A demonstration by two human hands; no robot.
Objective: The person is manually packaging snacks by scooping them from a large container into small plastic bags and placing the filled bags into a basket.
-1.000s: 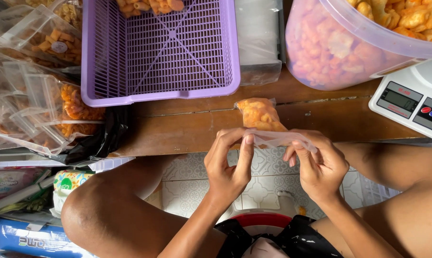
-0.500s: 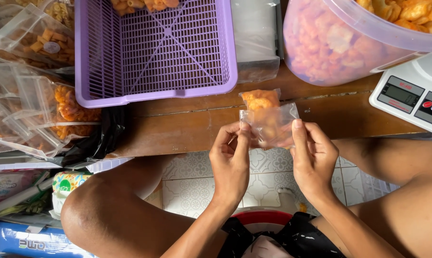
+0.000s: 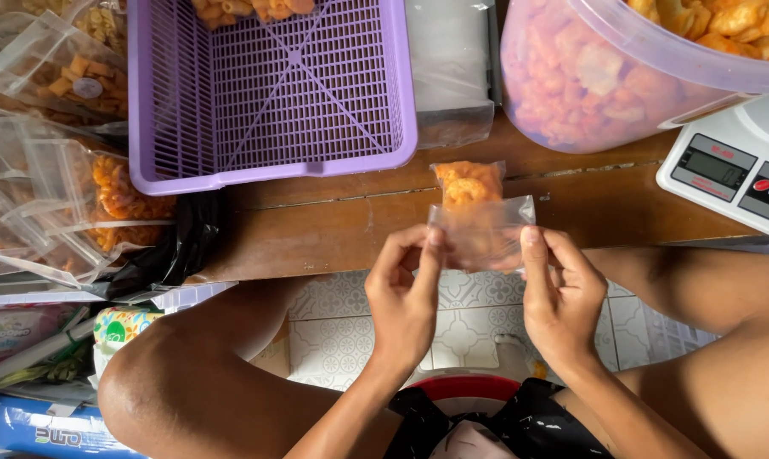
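Observation:
A small clear plastic bag (image 3: pixel 484 234) is stretched between my two hands just above the near edge of the wooden table (image 3: pixel 316 225). My left hand (image 3: pixel 404 293) pinches its left edge. My right hand (image 3: pixel 561 293) pinches its right edge. The bag looks empty or nearly so. Right behind it on the table lies a small filled bag of orange snacks (image 3: pixel 468 181).
A purple plastic basket (image 3: pixel 274 93) stands at the back left with a few snacks at its far end. A large clear tub of orange snacks (image 3: pixel 605 76) and a white kitchen scale (image 3: pixel 733 170) sit right. Several filled snack bags (image 3: pixel 62 170) pile at left. My bare knees flank a tiled floor.
The bag, held flat and low a second ago, has been turned up and spread open-faced between my fingers. Both hands rose slightly toward the table edge.

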